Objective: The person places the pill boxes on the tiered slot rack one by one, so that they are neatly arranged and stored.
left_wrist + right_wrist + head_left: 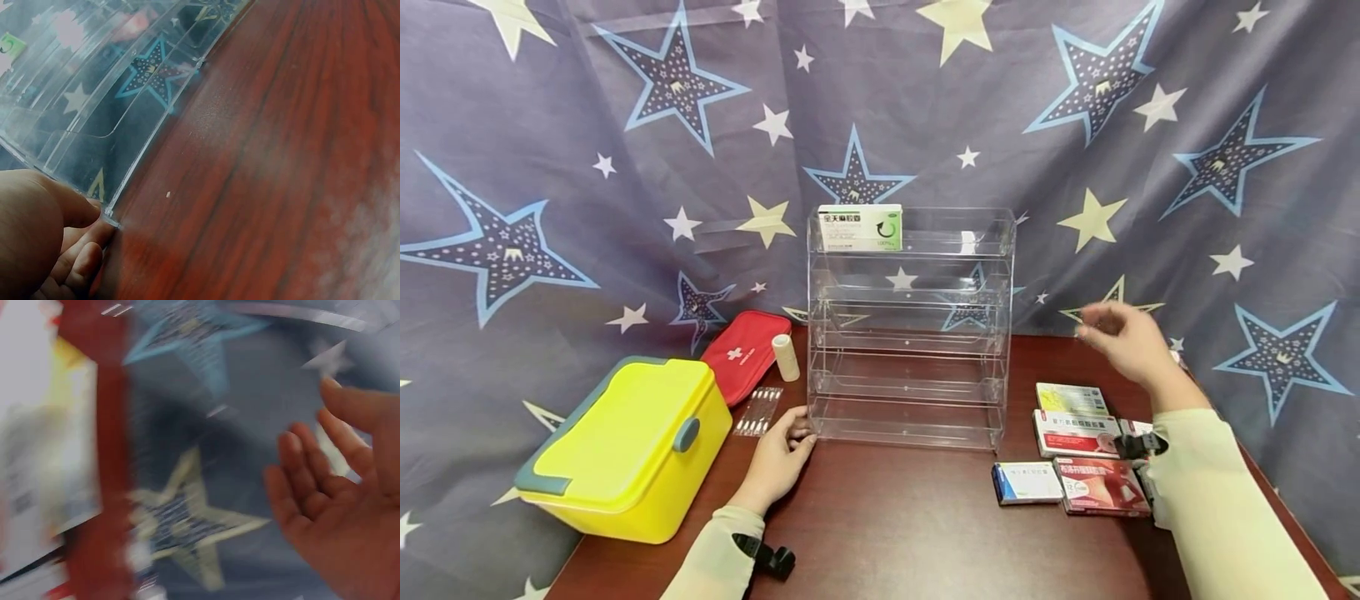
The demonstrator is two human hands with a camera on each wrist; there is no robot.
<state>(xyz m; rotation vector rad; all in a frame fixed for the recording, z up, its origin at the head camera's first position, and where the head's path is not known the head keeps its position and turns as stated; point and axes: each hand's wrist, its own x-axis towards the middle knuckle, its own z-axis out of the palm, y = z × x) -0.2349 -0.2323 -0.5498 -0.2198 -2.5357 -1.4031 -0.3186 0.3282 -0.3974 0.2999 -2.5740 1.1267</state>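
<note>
A clear plastic tiered display rack (907, 387) stands upright in the middle of the table. One white and green medicine box (860, 228) sits on its top tier at the left. At the rack's lower left front corner, my left hand (781, 457) grips the edge; in the left wrist view the thumb (78, 206) lies on one side with fingers bent round the corner. My right hand (1122, 340) is in the air right of the rack, holding nothing, its fingers loosely bent. Below it lie a yellow and white box (1071, 398), a white and red box (1075, 433), a red box (1101, 485) and a blue and white box (1028, 483).
On the left stands a yellow bin with a grey handle (632, 442). Behind it lies a red first-aid pouch (747, 350), near a beige bandage roll (786, 358) and a packet of cotton swabs (758, 412). A star-patterned curtain (925, 108) hangs behind. My right sleeve partly covers more boxes.
</note>
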